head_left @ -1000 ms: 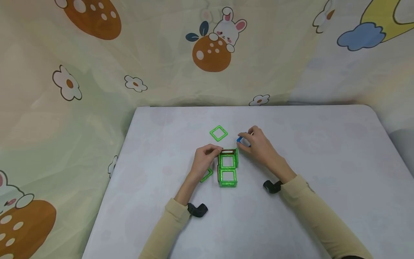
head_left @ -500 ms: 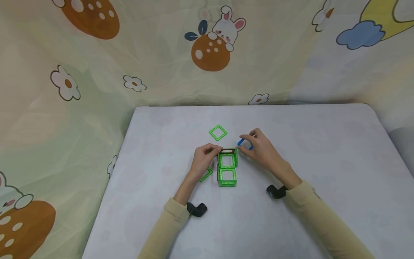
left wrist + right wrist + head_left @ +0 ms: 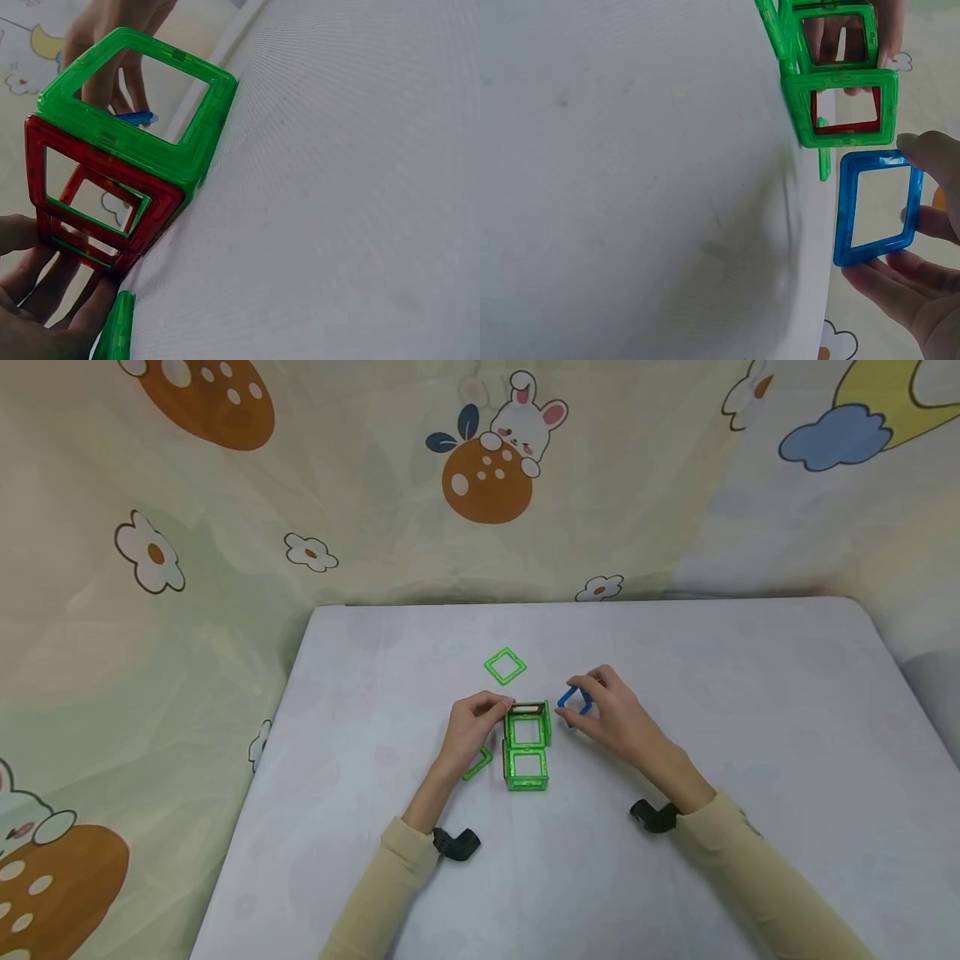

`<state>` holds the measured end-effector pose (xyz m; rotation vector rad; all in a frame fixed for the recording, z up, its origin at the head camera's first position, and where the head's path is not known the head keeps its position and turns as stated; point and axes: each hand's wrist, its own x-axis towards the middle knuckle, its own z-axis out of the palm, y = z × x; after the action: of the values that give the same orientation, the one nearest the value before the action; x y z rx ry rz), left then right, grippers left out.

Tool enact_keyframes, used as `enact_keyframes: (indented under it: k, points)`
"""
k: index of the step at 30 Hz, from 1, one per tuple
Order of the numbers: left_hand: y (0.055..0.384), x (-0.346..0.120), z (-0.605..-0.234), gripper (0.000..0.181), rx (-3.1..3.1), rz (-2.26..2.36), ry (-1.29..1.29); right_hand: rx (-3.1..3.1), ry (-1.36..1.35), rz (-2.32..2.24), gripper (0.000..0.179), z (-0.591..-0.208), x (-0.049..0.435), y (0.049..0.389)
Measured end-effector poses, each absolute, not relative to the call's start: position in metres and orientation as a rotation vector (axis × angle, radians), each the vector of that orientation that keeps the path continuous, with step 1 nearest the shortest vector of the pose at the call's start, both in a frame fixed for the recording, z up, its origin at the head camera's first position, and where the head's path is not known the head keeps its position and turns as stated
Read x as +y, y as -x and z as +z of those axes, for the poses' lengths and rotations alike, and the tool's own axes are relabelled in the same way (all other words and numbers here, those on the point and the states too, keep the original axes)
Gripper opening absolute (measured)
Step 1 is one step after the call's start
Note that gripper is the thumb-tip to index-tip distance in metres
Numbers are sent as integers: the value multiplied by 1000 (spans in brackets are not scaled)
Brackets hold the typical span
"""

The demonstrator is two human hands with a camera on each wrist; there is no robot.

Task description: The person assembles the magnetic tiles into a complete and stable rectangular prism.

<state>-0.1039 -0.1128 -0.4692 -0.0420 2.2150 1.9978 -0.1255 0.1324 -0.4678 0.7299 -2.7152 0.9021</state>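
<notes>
A small structure of green and red square magnetic tiles point(image 3: 527, 769) stands on the table. At its far left corner my left hand point(image 3: 476, 723) grips it; in the left wrist view the fingers point(image 3: 88, 311) lie against a red tile point(image 3: 105, 166). Just right of the structure, my right hand point(image 3: 622, 718) pinches a blue square magnetic tile point(image 3: 845, 210) between thumb and fingers. The right wrist view shows this tile tilted up and apart from the green tile point(image 3: 887, 112) of the structure.
A loose green square tile point(image 3: 494, 675) lies flat behind the structure. Another green tile point(image 3: 480, 768) lies left of it, partly hidden by the left hand. The white tabletop point(image 3: 750, 693) ends at a patterned cloth backdrop point(image 3: 375, 485).
My right hand has drawn back toward the near right with the blue tile, which has turned more upright. The left hand stays at the structure's corner.
</notes>
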Motion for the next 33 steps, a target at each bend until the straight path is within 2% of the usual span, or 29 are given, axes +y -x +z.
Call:
enact_keyframes:
  k: [6,16,23,33]
  points:
    - [106,-113,-472,25,2199,2001,34,-2653,-788,914,49,-468,136,120]
    - [115,-118,-500,26,2201,2003,16,-2627,-851,935,51,-470,140,111]
    - [105,-113,-472,23,2229,1993,26,-2552,-987,1000,54,-477,145,106]
    - [106,-112,-475,24,2251,1990,35,-2446,-1081,1050,60,-484,148,98]
